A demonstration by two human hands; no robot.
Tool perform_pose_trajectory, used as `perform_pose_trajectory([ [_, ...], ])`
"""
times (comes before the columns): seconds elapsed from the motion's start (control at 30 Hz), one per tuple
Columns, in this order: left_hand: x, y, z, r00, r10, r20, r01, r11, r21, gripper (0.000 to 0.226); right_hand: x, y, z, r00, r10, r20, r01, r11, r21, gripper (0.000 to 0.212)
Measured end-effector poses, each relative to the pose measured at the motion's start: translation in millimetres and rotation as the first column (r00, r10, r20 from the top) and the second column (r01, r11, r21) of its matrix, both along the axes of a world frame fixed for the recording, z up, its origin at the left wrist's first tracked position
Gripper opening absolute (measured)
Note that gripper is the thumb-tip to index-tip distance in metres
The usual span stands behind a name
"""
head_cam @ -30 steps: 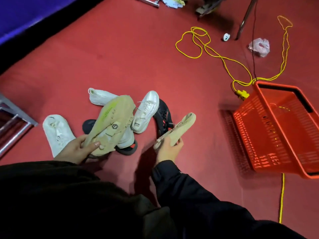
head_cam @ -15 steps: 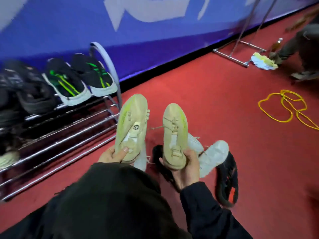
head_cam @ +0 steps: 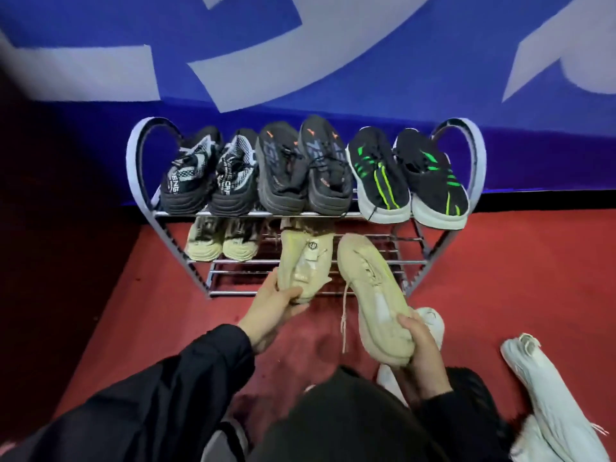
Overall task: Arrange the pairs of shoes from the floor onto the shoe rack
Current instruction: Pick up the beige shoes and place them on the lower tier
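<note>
A chrome shoe rack stands against the blue wall. Its top shelf carries three dark pairs. On the lower shelf at the left sits a pale yellow pair. My left hand grips the heel of a beige shoe, whose toe reaches in over the lower shelf. My right hand holds the heel of the matching beige shoe, toe pointing at the rack, just in front of it, with a lace dangling.
White shoes lie on the red carpet at the lower right, another white shoe behind my right hand. A black shoe lies near my right wrist. The lower shelf's right half shows bare bars.
I have turned from the shoe pile to face the rack squarely. Both beige shoes have moved forward; the left one now reaches into the lower shelf.
</note>
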State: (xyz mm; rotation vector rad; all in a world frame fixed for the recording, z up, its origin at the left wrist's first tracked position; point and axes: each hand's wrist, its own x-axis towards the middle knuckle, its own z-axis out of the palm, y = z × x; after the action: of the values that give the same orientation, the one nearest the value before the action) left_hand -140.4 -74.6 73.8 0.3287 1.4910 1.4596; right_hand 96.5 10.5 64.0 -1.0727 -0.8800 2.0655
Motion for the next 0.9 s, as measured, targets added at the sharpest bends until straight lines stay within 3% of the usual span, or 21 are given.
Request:
perform_pose_trajectory([
  [0.3, -80.1, 77.8, -16.1, 0.979, 0.193, 0.061, -0.191, 0.981, -0.035, 0.033, -70.3, 37.2, 5.9, 0.995, 0.088, 0.044, -0.090, 0.995, 0.047, 0.036],
  [0.4, -75.8, 89.6, -24.5, 0.949, 0.310, -0.051, -0.313, 0.948, -0.055, 0.021, -78.1, 45.6, -0.7, 0.988, 0.077, 0.133, -0.087, 0.993, 0.076, 0.048],
  [0.47, -63.1, 90.2, -29.5, 0.887, 0.391, -0.244, -0.415, 0.908, -0.051, 0.019, -84.7, 51.0, -7.0, 0.975, 0.046, 0.217, -0.070, 0.992, 0.105, 0.052],
  [0.53, -51.3, 88.0, -31.0, 0.781, 0.328, -0.531, -0.438, 0.894, -0.092, 0.031, -93.7, 58.1, -12.1, 0.957, 0.009, 0.292, -0.049, 0.991, 0.128, 0.050],
  [0.57, -47.7, 86.7, -32.5, 0.703, 0.210, -0.679, -0.424, 0.891, -0.164, 0.039, -99.0, 61.9, -13.4, 0.949, -0.005, 0.314, -0.038, 0.990, 0.133, 0.046],
  [0.67, -48.4, 75.4, -29.3, 0.342, -0.199, -0.919, -0.391, 0.859, -0.331, 0.051, -115.3, 73.9, -12.2, 0.929, 0.004, 0.370, -0.069, 0.985, 0.161, 0.030],
  [0.73, -60.4, 68.1, -33.2, 0.051, -0.361, -0.931, -0.329, 0.874, -0.357, 0.045, -124.6, 80.8, -11.1, 0.916, 0.040, 0.399, -0.116, 0.979, 0.169, 0.029],
  [0.77, -67.4, 65.2, -33.5, -0.048, -0.420, -0.906, -0.295, 0.873, -0.389, 0.040, -128.9, 83.6, -10.5, 0.912, 0.056, 0.406, -0.138, 0.975, 0.175, 0.032],
  [0.83, -78.4, 61.2, -33.4, -0.123, -0.487, -0.865, -0.244, 0.859, -0.450, 0.034, -139.2, 87.5, -7.8, 0.899, 0.072, 0.432, -0.171, 0.965, 0.197, 0.039],
  [0.9, -78.7, 58.6, -33.0, -0.169, -0.470, -0.866, -0.199, 0.877, -0.437, 0.031, -149.5, 89.0, -4.0, 0.896, 0.056, 0.441, -0.183, 0.950, 0.252, 0.029],
])
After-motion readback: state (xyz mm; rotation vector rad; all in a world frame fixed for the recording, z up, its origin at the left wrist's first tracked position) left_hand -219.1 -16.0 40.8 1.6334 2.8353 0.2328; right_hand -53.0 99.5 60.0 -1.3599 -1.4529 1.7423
